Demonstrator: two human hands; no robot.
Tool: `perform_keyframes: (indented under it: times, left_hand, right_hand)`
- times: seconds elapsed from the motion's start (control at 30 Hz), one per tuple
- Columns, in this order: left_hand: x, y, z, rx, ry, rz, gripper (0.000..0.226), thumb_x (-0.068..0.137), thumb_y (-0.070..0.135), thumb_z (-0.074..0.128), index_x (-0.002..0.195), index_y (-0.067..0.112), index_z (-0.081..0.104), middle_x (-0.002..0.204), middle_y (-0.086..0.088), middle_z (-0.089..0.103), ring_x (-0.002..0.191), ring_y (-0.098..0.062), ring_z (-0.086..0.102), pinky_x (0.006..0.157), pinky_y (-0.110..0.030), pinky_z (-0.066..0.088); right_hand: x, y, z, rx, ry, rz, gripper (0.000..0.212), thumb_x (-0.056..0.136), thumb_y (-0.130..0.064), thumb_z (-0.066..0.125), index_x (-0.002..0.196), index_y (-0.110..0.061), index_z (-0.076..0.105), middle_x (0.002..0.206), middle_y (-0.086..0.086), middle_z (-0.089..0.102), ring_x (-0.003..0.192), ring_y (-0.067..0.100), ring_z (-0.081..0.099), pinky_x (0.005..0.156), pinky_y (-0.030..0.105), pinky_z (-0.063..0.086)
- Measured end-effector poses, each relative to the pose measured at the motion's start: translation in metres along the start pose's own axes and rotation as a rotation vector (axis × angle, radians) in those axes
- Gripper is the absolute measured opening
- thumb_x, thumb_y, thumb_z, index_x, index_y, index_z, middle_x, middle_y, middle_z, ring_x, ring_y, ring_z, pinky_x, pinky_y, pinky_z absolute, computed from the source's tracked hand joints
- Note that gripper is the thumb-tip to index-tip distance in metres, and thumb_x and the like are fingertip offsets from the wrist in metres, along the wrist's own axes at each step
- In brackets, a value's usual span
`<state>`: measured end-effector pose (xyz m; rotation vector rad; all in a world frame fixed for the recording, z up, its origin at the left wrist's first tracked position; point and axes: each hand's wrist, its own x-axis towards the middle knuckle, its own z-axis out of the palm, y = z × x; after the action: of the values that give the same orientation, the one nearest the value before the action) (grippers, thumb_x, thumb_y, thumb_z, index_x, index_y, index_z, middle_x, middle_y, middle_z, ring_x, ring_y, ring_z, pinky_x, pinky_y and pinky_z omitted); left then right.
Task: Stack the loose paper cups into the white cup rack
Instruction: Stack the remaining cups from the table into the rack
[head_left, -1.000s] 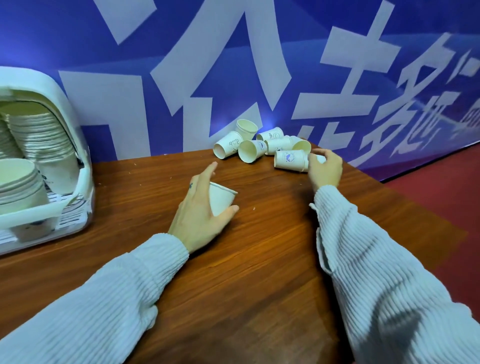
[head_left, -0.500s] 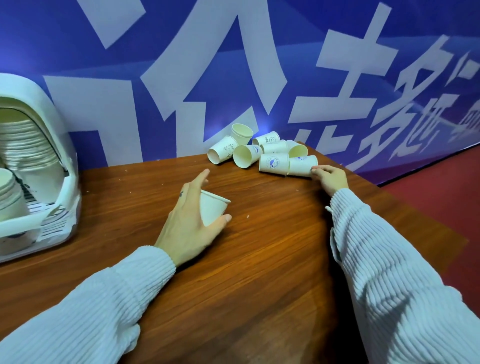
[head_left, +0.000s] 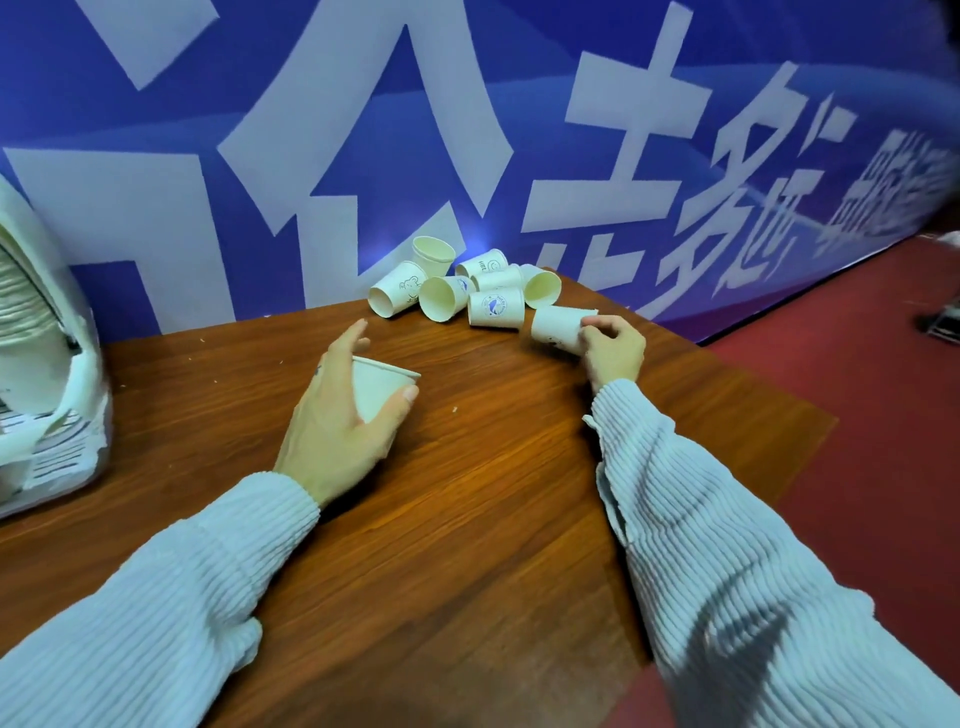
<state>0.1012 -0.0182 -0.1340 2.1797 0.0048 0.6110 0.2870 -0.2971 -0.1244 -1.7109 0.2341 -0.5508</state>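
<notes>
The left hand (head_left: 337, 421) curls its thumb and fingers round a white paper cup (head_left: 382, 387), rim up, over the middle of the desk (head_left: 467, 519). The right hand (head_left: 613, 353) grips a second cup (head_left: 556, 327) lying on its side, fingers wrapped over its wall, rim end at the fingers and base end pointing toward the left hand's cup. Both arms wear pale ribbed sleeves (head_left: 727, 545).

Just beyond the right hand's cup sits the pile of loose cups (head_left: 467, 291), at the far edge of the desk against the blue banner (head_left: 363, 156). Most of them lie tipped on their sides, mouths facing different ways; one shows a blue round logo (head_left: 496, 306), another a small bear drawing (head_left: 397, 293), and one (head_left: 434, 254) stands tilted at the back of the pile. The logo cup lies closest to the right hand's cup, just beside it and between it and the rest.

Well to the left of the pile, at the picture's edge, stands the white cup rack (head_left: 62, 389), only partly in view, with stacked cup rims (head_left: 26, 312) inside it. Bare wood lies between rack and left hand. To the right of the pile, past the desk's corner, is red floor (head_left: 857, 415).
</notes>
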Motion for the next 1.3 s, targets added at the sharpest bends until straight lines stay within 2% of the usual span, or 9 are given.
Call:
perform_keyframes:
  times: [0.1,0.23,0.53,0.6,0.7,1.0,1.07,1.2,1.3]
  left_hand:
    - [0.001,0.005,-0.003,-0.055,0.053,-0.03,0.087,0.087,0.053,0.073,0.156,0.034,0.023,0.152,0.008,0.047,0.13,-0.019,0.05,0.103,-0.035,0.04]
    - [-0.001,0.009,-0.01,-0.106,0.094,-0.029,0.082,0.086,0.056,0.073,0.152,0.036,0.03,0.144,0.011,0.054,0.123,-0.018,0.055,0.102,-0.039,0.047]
    - [-0.008,0.018,-0.083,-0.107,0.29,-0.026,0.079,0.086,0.067,0.045,0.152,0.025,0.032,0.118,0.005,0.056,0.093,-0.004,0.059,0.067,-0.008,0.045]
    - [-0.013,0.016,-0.11,-0.092,0.38,-0.012,0.074,0.091,0.062,0.048,0.151,0.019,0.036,0.116,0.005,0.055,0.091,0.003,0.055,0.071,-0.001,0.04]
    - [-0.026,0.004,-0.152,-0.032,0.476,-0.009,0.065,0.097,0.059,0.052,0.148,0.021,0.039,0.121,0.005,0.056,0.098,-0.005,0.057,0.082,-0.012,0.041]
    - [-0.074,-0.015,-0.243,0.035,0.741,-0.042,0.059,0.099,0.052,0.052,0.146,0.017,0.04,0.131,0.014,0.051,0.11,0.029,0.042,0.09,0.006,0.028]
    - [-0.081,-0.018,-0.256,0.024,0.834,-0.039,0.06,0.099,0.05,0.051,0.146,0.016,0.04,0.128,0.021,0.05,0.114,0.026,0.043,0.095,0.001,0.03]
    - [-0.086,-0.026,-0.274,-0.023,0.932,-0.058,0.064,0.096,0.06,0.051,0.146,0.023,0.039,0.141,0.006,0.053,0.132,-0.011,0.05,0.114,-0.043,0.04]
    - [-0.087,-0.03,-0.275,-0.025,0.949,-0.059,0.058,0.097,0.057,0.055,0.144,0.026,0.041,0.133,0.006,0.057,0.126,-0.01,0.054,0.11,-0.043,0.043]
  right_hand:
    - [-0.016,-0.01,0.002,0.058,-0.057,-0.049,0.017,0.083,-0.008,0.068,0.089,-0.021,0.078,0.103,-0.005,0.073,0.104,0.015,0.065,0.093,0.038,0.058]
    - [-0.04,-0.037,0.005,0.114,-0.145,-0.126,0.019,0.086,-0.002,0.069,0.088,-0.019,0.077,0.098,-0.007,0.072,0.102,0.01,0.065,0.091,0.032,0.056]
    - [-0.135,-0.125,0.063,0.289,-0.535,-0.375,0.015,0.087,0.002,0.069,0.09,-0.012,0.075,0.091,-0.004,0.073,0.089,0.003,0.065,0.085,0.022,0.054]
    - [-0.158,-0.14,0.085,0.308,-0.616,-0.415,0.016,0.087,0.0,0.069,0.089,-0.015,0.075,0.089,-0.006,0.073,0.089,0.004,0.066,0.083,0.02,0.052]
    - [-0.194,-0.16,0.118,0.348,-0.725,-0.484,0.022,0.088,-0.001,0.069,0.086,-0.022,0.075,0.088,-0.008,0.073,0.09,0.005,0.067,0.08,0.017,0.052]
    - [-0.294,-0.206,0.186,0.463,-0.984,-0.626,0.019,0.089,-0.001,0.073,0.101,-0.015,0.067,0.092,-0.008,0.07,0.088,0.001,0.066,0.085,0.027,0.057]
    - [-0.307,-0.212,0.197,0.403,-0.979,-0.751,0.019,0.089,-0.003,0.072,0.104,-0.014,0.067,0.094,-0.009,0.071,0.089,0.004,0.068,0.087,0.029,0.058]
    - [-0.322,-0.217,0.212,0.215,-1.01,-1.013,0.02,0.088,-0.01,0.068,0.106,-0.018,0.073,0.097,-0.01,0.074,0.092,0.009,0.07,0.091,0.036,0.057]
    - [-0.327,-0.217,0.215,0.068,-1.05,-1.145,0.024,0.088,-0.02,0.062,0.107,-0.027,0.074,0.101,-0.014,0.076,0.096,0.009,0.07,0.091,0.04,0.057]
